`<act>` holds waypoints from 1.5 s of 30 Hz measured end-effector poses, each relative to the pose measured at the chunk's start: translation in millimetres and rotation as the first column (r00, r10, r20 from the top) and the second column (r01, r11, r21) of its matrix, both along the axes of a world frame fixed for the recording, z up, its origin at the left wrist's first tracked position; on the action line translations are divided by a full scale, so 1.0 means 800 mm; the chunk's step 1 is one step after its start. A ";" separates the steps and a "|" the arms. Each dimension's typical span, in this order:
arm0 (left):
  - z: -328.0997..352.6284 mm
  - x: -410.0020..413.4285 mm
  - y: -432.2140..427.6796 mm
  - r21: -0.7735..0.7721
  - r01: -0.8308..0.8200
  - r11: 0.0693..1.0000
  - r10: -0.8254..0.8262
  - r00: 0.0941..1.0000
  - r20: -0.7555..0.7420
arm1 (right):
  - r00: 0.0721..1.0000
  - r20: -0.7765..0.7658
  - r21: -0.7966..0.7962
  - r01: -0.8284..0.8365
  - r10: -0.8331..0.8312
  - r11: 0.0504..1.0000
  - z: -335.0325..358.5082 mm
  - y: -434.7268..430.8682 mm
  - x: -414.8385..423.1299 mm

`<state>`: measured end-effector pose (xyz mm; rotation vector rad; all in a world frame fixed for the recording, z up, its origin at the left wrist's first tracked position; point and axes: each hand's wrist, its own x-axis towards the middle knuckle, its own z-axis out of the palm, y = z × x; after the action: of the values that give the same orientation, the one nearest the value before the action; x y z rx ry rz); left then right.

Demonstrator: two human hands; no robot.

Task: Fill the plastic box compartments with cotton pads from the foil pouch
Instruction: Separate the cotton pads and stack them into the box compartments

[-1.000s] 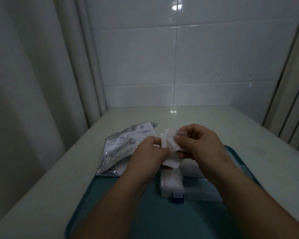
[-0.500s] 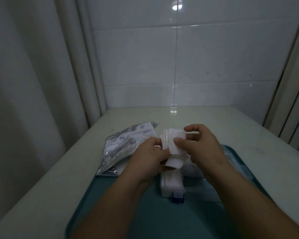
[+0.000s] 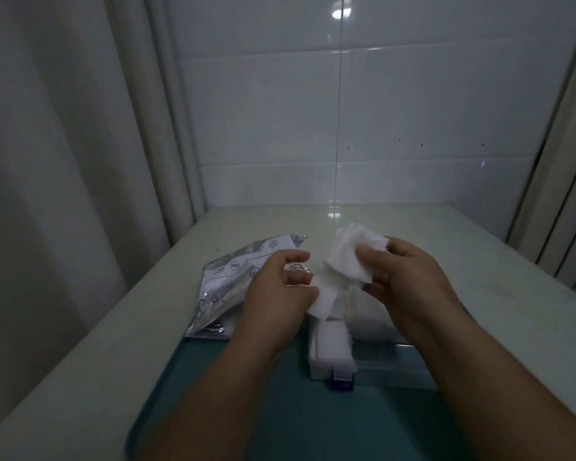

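Note:
My right hand [image 3: 403, 277] grips a stack of white cotton pads [image 3: 353, 257] above the clear plastic box [image 3: 373, 364], thumb on the front pad. My left hand [image 3: 280, 294] is just to the left; a single cotton pad [image 3: 323, 302] hangs at its fingertips, pinched low while the upper fingers spread. The box stands on a teal tray [image 3: 280, 410]; its left compartment [image 3: 330, 341] holds white pads. The foil pouch [image 3: 233, 287] lies flat to the left, half behind my left hand.
The tray sits on a pale table [image 3: 97, 361] against a tiled wall. A curtain [image 3: 64, 161] hangs at the left and a window frame [image 3: 566, 194] at the right. A small dark blue latch [image 3: 341, 382] sticks out at the box's front.
My hands have drawn apart. The right hand lifted the stack up and to the right, and one pad has come away from it in my left hand.

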<state>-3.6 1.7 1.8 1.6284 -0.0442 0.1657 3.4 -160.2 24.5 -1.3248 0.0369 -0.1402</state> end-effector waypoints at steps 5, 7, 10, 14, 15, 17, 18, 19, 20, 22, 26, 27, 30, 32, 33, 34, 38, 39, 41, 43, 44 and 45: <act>0.004 0.001 0.000 -0.057 -0.147 0.988 0.150 0.987 0.059 | 0.994 0.006 0.016 -0.109 0.109 0.994 0.002 0.002 -0.005; 0.005 0.001 0.001 -0.072 -0.172 0.983 0.176 0.982 0.066 | 0.988 0.001 -0.006 -0.157 0.157 0.988 0.001 0.004 -0.005; 0.007 -0.002 0.000 -0.076 -0.182 0.980 0.187 0.980 0.064 | 0.981 -0.007 -0.070 -0.192 0.192 0.979 -0.002 0.009 -0.004; 0.010 -0.006 -0.003 -0.152 -0.110 0.982 0.115 0.993 0.021 | 0.991 0.010 -0.203 -0.129 0.134 0.971 -0.008 0.010 -0.002; 0.011 -0.007 -0.004 -0.166 -0.091 0.982 0.094 0.996 0.012 | 0.993 0.013 -0.235 -0.112 0.118 0.965 -0.008 0.010 -0.001; 0.011 -0.006 -0.006 -0.203 -0.054 0.978 0.051 0.999 -0.017 | 0.996 0.010 -0.288 -0.080 0.087 0.954 -0.009 0.011 0.000; 0.011 -0.006 -0.006 -0.237 -0.037 0.971 0.030 0.999 -0.035 | 0.997 0.009 -0.307 -0.072 0.079 0.949 -0.009 0.011 0.000; 0.012 -0.006 -0.007 -0.275 -0.021 0.961 0.008 0.999 -0.049 | 0.997 0.011 -0.324 -0.066 0.073 0.944 -0.010 0.011 0.000; 0.013 -0.007 -0.008 -0.305 -0.006 0.952 -0.010 0.999 -0.051 | 0.998 0.013 -0.335 -0.059 0.068 0.940 -0.010 0.010 0.000; 0.015 -0.008 -0.007 -0.292 0.033 0.956 -0.046 0.998 -0.039 | 0.998 0.016 -0.343 -0.052 0.061 0.938 -0.009 0.010 -0.001; 0.015 -0.013 -0.008 -0.200 0.046 0.979 -0.052 0.998 -0.023 | 0.999 0.026 -0.331 -0.022 0.032 0.943 -0.004 0.011 -0.005; 0.016 -0.013 -0.007 -0.215 0.029 0.976 -0.034 0.999 -0.020 | 0.999 0.025 -0.318 -0.019 0.029 0.948 -0.002 0.010 -0.005; 0.018 -0.012 -0.006 -0.243 -0.003 0.970 -0.003 1.000 -0.022 | 0.997 -0.015 -0.350 -0.078 0.078 0.933 0.005 0.003 -0.007; 0.016 -0.012 -0.006 -0.206 0.005 0.979 -0.010 1.000 -0.023 | 0.989 -0.064 -0.413 -0.147 0.132 0.899 0.010 -0.002 -0.010; 0.015 -0.012 -0.007 -0.164 0.007 0.986 -0.010 1.000 -0.019 | 0.986 -0.076 -0.454 -0.165 0.146 0.876 0.012 -0.004 -0.011; 0.013 -0.012 -0.008 -0.114 0.007 0.993 -0.008 1.000 -0.011 | 0.985 -0.080 -0.494 -0.172 0.152 0.852 0.014 -0.006 -0.012; 0.010 -0.015 -0.013 0.028 0.052 0.998 -0.052 0.999 -0.002 | 0.973 -0.140 -0.624 -0.230 0.182 0.747 0.022 -0.020 -0.015; 0.008 -0.015 -0.015 0.066 0.061 0.996 -0.062 0.998 0.006 | 0.966 -0.177 -0.643 -0.260 0.191 0.720 0.023 -0.024 -0.016; 0.005 -0.017 -0.017 0.150 0.063 0.987 -0.066 0.998 0.013 | 0.951 -0.228 -0.645 -0.307 0.207 0.700 0.027 -0.030 -0.019; 0.005 -0.018 -0.020 0.216 0.079 0.973 -0.081 0.997 0.000 | 0.943 -0.248 -0.625 -0.329 0.220 0.707 0.029 -0.036 -0.023; 0.006 -0.018 -0.020 0.248 0.096 0.964 -0.097 0.995 -0.008 | 0.942 -0.255 -0.626 -0.333 0.219 0.705 0.031 -0.038 -0.024; 0.008 -0.018 -0.019 0.286 0.113 0.952 -0.113 0.993 -0.017 | 0.941 -0.264 -0.637 -0.335 0.212 0.694 0.032 -0.039 -0.025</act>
<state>-17.9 -13.9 7.8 1.9104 -0.1676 0.0720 -16.9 -191.6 49.9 -2.0632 -0.0788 0.2507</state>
